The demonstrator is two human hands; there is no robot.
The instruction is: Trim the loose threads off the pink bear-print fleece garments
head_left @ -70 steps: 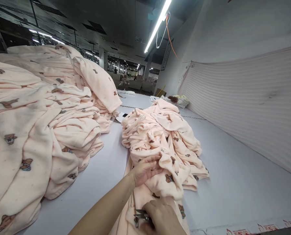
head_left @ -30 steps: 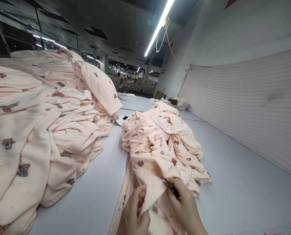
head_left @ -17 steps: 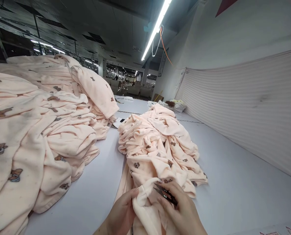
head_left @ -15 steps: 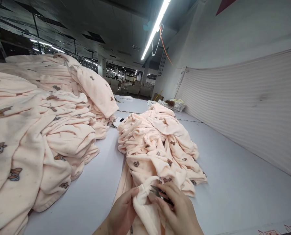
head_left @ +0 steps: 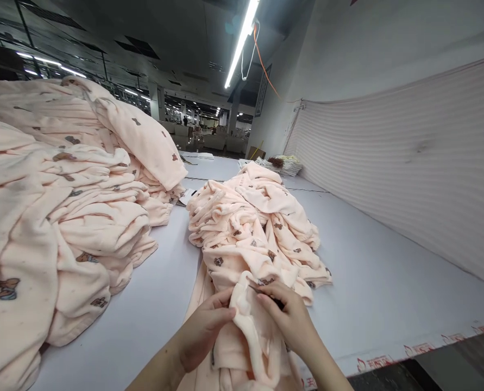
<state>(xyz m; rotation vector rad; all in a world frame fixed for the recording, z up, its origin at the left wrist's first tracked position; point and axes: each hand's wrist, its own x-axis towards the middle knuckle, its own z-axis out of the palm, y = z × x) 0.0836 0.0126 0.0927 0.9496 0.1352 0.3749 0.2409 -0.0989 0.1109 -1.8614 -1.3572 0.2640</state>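
Observation:
A pale pink fleece garment hangs between my hands, its thick edge folded upward. My left hand pinches that edge between thumb and fingers. In my right hand is a pair of thread snips, mostly hidden by the fingers. Their tip is close to the folded fleece; whether the blades touch it I cannot tell. Right behind the hands lies a heap of the same fleece, printed with small brown bears.
A larger pile of pink fleece garments rises on the left of the white table. A stack of folded cloth sits at the far end. Striped sheeting covers the right wall. Red print runs along the table's near edge.
My view has shifted slightly, so the piles appear further left and higher. The fleece edge is raised and turned between my hands, and the snips are now more covered by my right fingers.

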